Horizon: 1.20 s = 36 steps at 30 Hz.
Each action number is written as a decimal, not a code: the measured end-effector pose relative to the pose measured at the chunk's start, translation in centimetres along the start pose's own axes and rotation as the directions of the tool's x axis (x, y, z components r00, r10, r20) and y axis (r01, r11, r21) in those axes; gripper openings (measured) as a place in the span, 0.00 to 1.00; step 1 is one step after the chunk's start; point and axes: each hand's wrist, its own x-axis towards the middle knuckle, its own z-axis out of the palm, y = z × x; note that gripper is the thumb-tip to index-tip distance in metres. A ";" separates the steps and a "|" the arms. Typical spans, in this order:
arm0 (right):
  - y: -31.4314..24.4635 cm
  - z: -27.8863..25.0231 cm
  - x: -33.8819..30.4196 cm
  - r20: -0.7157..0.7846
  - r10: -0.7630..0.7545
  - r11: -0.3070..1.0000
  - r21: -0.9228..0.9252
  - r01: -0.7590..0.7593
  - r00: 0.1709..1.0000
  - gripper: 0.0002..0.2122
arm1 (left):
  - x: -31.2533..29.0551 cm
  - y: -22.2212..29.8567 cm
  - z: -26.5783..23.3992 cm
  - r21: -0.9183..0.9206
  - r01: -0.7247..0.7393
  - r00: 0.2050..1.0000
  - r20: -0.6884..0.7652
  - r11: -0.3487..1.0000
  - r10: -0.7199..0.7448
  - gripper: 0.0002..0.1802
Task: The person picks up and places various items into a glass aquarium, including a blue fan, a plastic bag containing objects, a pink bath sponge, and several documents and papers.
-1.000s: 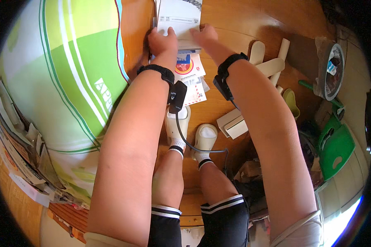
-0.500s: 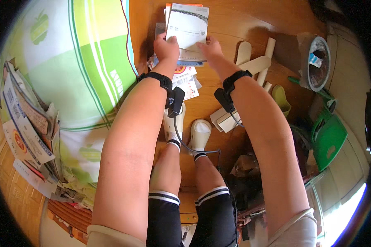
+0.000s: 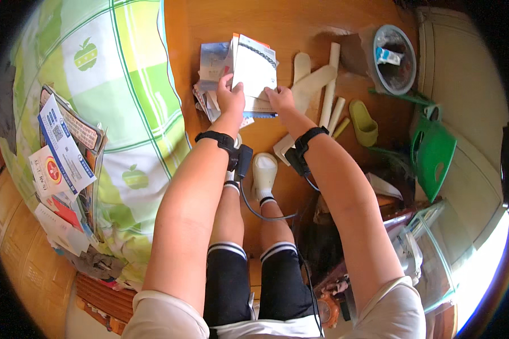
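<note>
My left hand (image 3: 231, 100) grips the left edge of a stack of papers (image 3: 255, 70), thumb on top. The top sheet is white with a dark braided band across it, and orange and blue edges show from beneath. My right hand (image 3: 281, 101) pinches the stack's lower right corner. Left of the stack, a blue-grey booklet (image 3: 214, 59) lies on other loose papers (image 3: 200, 100) on the wooden floor. My left hand partly covers these papers. Black straps with small devices sit on both wrists.
A bed with a green apple-print sheet (image 3: 138, 116) is at left, with papers (image 3: 65, 150) piled on it. Right are cream insoles (image 3: 302, 68), pale tubes (image 3: 330, 85), a green slipper (image 3: 363, 124), a bin (image 3: 412, 53) and a green dustpan (image 3: 435, 150). A cable hangs between my arms.
The view has shifted, and the stack and both hands appear lower in it. More of the papers left of the stack now shows. Both hands keep their hold.
</note>
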 end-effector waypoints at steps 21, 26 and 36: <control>-8.3 -25.5 -28.8 -0.105 -0.521 0.490 0.775 0.398 0.847 0.17 | -24.0 21.2 -2.5 -0.429 -0.100 0.843 0.442 0.898 0.305 0.20; -10.9 -32.0 -36.7 -0.158 -0.532 0.396 0.822 0.409 0.832 0.18 | -30.7 30.9 -2.0 -0.382 -0.106 0.753 0.572 0.918 0.325 0.20; -12.1 -43.5 -50.6 -0.443 -0.585 0.166 0.755 0.634 0.680 0.20 | -42.6 42.0 0.3 -0.408 -0.220 0.481 0.745 0.886 0.462 0.16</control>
